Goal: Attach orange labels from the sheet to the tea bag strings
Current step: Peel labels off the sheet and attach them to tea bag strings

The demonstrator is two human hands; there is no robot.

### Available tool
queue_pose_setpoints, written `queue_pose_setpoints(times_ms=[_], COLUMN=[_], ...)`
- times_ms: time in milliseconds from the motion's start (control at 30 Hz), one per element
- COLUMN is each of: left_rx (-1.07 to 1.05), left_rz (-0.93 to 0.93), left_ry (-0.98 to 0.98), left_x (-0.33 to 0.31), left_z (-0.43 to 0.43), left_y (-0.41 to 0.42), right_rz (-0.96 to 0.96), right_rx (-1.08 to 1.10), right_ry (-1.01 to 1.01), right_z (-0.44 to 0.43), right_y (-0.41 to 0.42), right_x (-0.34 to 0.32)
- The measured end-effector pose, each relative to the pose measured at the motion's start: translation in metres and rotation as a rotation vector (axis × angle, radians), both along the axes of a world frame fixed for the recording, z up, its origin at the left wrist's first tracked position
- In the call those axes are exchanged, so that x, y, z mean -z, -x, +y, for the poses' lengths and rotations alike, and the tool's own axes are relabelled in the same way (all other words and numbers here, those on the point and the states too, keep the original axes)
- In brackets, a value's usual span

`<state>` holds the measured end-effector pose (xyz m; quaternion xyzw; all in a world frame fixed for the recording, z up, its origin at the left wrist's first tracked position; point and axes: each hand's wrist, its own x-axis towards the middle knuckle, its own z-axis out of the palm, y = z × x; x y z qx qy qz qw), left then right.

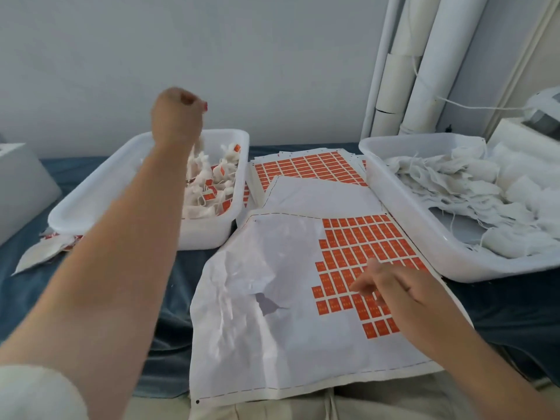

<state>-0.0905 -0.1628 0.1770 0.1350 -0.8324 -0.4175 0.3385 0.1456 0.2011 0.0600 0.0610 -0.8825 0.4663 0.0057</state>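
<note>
My left hand [177, 115] is raised over the left white bin [91, 189], its fingers curled downward. A blurred white tea bag [196, 150] hangs right under those fingers, above the heap of labelled tea bags [212, 189]. On the blue cloth in front of me lies the label sheet [272, 298], with its remaining orange labels [360, 244] on the right half. My right hand [391, 287] hovers low over those labels, fingers loosely bent with the tips reaching left, and I see nothing in it. The right white bin [403, 201] holds unlabelled tea bags [472, 189].
More label sheets [309, 166] lie stacked between the two bins. Spent backing paper [39, 250] pokes out left of the left bin. White pipes [424, 62] stand at the back right beside a white machine [542, 116]. A grey box [21, 183] sits at the far left.
</note>
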Motion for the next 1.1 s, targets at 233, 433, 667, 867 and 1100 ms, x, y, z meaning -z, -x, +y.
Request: queue_pose_setpoints(times_ms=[233, 433, 667, 867, 1100], left_rx=[0.210, 0.340, 0.402, 0.660, 0.898], left_rz=[-0.440, -0.634, -0.180, 0.048, -0.218], left_ry=[0.433, 0.693, 0.217, -0.079, -0.191], left_x=[0.016, 0.020, -0.017, 0.024, 0.104], left_z=[-0.028, -0.033, 0.020, 0.108, 0.177], left_y=[0.032, 0.014, -0.043, -0.147, -0.219], right_rz=[-0.020, 0.020, 0.281, 0.042, -0.369], right_rx=[-0.026, -0.038, 0.215, 0.317, 0.007], right_ry=[-0.046, 0.014, 0.056, -0.494, -1.007], right_z=[0.010, 0.016, 0.058, 0.166, 0.196], right_y=[0.005, 0.001, 0.009, 0.088, 0.136], right_x=[-0.003, -0.016, -0.056, -0.092, -0.069])
